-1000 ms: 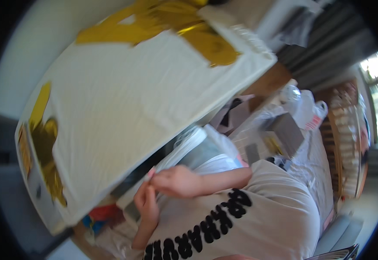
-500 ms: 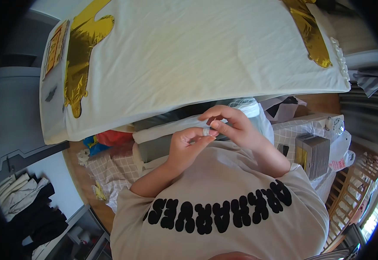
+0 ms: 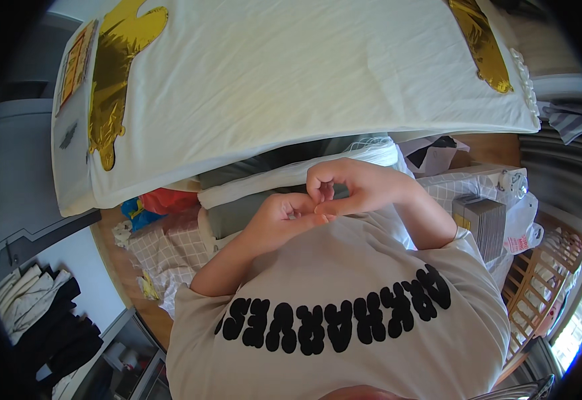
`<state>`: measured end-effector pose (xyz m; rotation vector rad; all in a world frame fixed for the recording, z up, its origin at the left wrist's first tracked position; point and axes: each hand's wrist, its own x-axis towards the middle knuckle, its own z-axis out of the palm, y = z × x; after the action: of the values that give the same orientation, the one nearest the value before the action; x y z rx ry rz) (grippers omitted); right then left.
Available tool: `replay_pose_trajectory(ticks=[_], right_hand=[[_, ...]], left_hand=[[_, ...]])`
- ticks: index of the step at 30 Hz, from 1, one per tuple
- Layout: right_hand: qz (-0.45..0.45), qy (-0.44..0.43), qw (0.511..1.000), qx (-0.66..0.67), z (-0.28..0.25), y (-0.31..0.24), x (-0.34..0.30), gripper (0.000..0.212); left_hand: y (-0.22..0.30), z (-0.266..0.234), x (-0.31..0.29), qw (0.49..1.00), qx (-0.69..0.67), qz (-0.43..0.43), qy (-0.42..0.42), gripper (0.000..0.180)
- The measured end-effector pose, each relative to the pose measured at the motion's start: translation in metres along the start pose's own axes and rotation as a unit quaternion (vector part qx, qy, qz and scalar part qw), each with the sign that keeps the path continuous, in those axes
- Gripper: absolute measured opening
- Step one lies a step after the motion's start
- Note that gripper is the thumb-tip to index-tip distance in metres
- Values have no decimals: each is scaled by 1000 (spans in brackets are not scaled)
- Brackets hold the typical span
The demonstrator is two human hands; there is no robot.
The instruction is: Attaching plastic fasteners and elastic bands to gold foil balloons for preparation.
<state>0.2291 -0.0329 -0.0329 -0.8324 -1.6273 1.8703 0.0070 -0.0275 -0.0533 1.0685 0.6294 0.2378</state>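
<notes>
My left hand [image 3: 279, 219] and my right hand [image 3: 363, 187] meet in front of my chest, fingertips touching. The left thumb and fingers are closed in a pinch; half a second ago a few turns of white string showed around a left fingertip, but the fingers now hide it. My right thumb and index finger curl together over the left fingertips, and what they pinch is too small to make out. Just beyond the hands, a long hank of white string [image 3: 258, 183] lies across a grey-green surface at my lap.
Ahead stands a table with a cream cloth [image 3: 291, 80]. Gold foil balloons lie at its left [image 3: 111, 87] and right [image 3: 484, 50]. On my right are a stack of grey cards [image 3: 483, 223], a clear plastic bag [image 3: 524, 223] and a wooden rail [image 3: 538, 280]. A red bag [image 3: 168, 200] lies left.
My hands have drawn closer together and the right fingers have lowered onto the left fingertips. The white string on the left finger has gone out of sight. The view has shifted slightly.
</notes>
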Motion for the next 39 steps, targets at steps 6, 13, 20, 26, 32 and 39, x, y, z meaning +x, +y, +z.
replay_pose_trajectory(ticks=[6, 13, 20, 26, 32, 39], right_hand=[[16, 3, 996, 82, -1, 13, 0, 11], [-41, 139, 977, 155, -3, 16, -16, 6], [4, 158, 981, 115, 11, 12, -32, 28], [18, 283, 951, 126, 35, 18, -61, 15], [-10, 443, 895, 48, 54, 42, -92, 10], [-77, 597, 743, -292, 0, 23, -178, 17]], left_hand=[[-3, -1, 4, 999, 5, -36, 10, 13], [-2, 1, 11, 994, -99, 31, 35, 31], [-11, 7, 20, 994, -95, 46, 36, 30], [-24, 21, 22, 994, -42, 12, 98, 29], [-36, 35, 46, 994, -6, -3, 110, 34], [-39, 36, 69, 998, 18, 53, 34, 39]])
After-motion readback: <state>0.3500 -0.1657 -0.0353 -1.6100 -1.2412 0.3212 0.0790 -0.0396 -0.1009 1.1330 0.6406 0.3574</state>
